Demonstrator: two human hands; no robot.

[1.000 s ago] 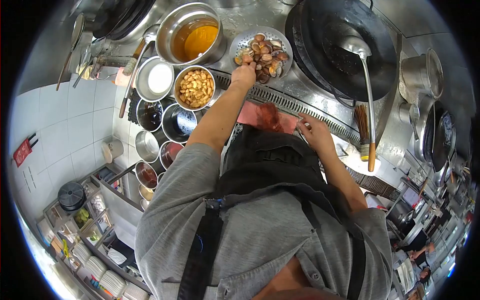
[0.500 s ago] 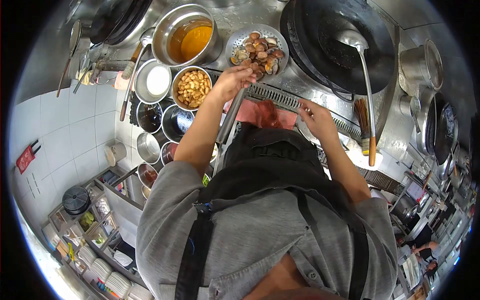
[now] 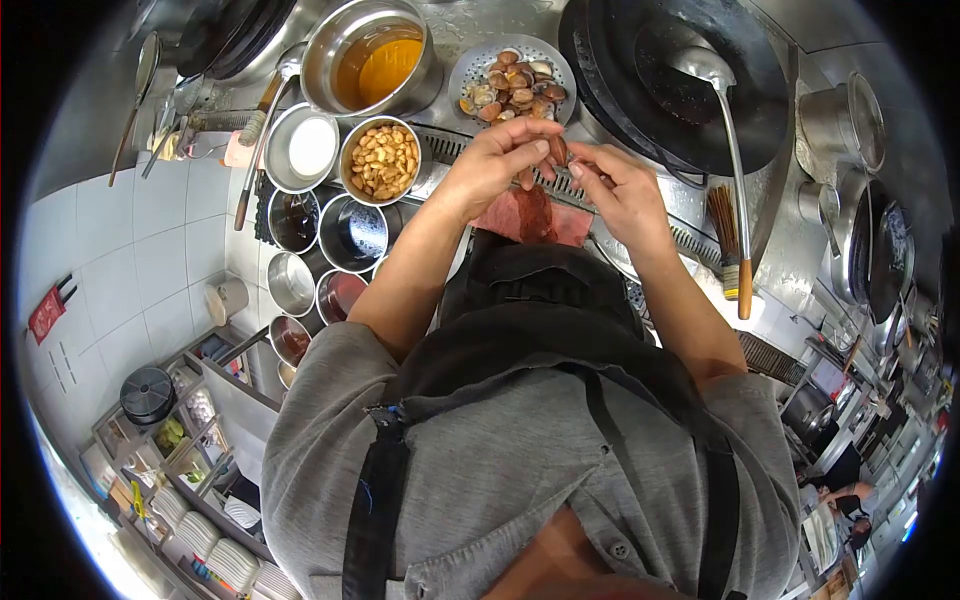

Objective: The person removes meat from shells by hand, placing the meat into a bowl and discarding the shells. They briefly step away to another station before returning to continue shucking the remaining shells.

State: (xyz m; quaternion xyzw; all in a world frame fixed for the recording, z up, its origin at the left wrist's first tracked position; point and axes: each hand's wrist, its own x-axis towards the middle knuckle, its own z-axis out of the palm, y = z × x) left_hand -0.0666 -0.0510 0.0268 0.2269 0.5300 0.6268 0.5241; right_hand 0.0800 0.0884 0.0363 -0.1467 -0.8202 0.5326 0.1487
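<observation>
A brown clam [image 3: 558,150] is held between my two hands, just below the perforated ladle [image 3: 474,72] that carries a heap of clams [image 3: 517,90]. My left hand [image 3: 505,165] has its fingers closed on the clam from the left side. From the right, my right hand [image 3: 622,190] pinches the same clam with thumb and fingers. The ladle's handle is hidden in this view. Below my hands a red cloth [image 3: 515,215] lies near my apron.
A pot of amber liquid [image 3: 388,72], a bowl of peanuts [image 3: 381,160] and a white-filled bowl [image 3: 314,155] stand left. Several smaller pots lie below. A large wok [image 3: 665,110] holds a metal ladle [image 3: 706,68] at right. A bamboo brush [image 3: 722,212] rests beside it.
My right hand has moved up and left, and my left hand slightly right, so both meet at a clam. The long handle seen below my left hand is no longer visible.
</observation>
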